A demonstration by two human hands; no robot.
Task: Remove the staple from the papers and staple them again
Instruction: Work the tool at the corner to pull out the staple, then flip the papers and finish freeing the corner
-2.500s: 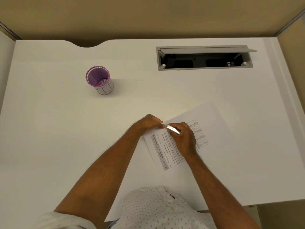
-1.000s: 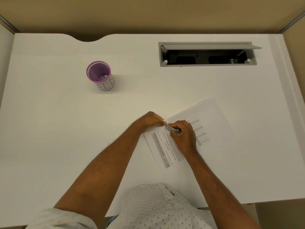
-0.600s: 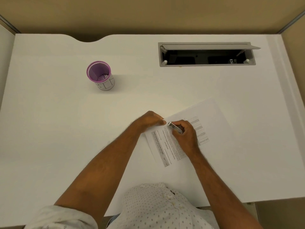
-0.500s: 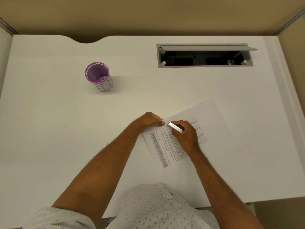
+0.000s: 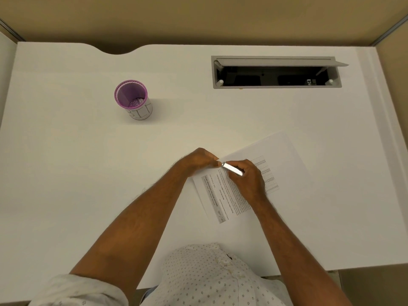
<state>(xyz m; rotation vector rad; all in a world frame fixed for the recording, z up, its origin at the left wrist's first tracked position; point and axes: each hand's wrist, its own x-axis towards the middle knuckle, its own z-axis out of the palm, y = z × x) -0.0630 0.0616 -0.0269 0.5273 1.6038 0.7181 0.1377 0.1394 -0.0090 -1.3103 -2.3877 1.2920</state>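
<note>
Working at the stapled corner of the papers with a small metal tool

The papers (image 5: 260,173) lie on the white worktop (image 5: 88,173), right of the middle and near the person; the left hand (image 5: 196,161) has its grip pressed together on the far left corner of the sheets, pinching it, while the right hand (image 5: 247,180) has its grip closed around a small silver tool (image 5: 231,169), whose tip touches that same corner. The staple itself is too small to see, so I cannot tell if it is already out; I judge the task is at an early step, at the removing, and the new stapling is left to do. A purple cup (image 5: 132,100) stands far to the left, well apart
</note>
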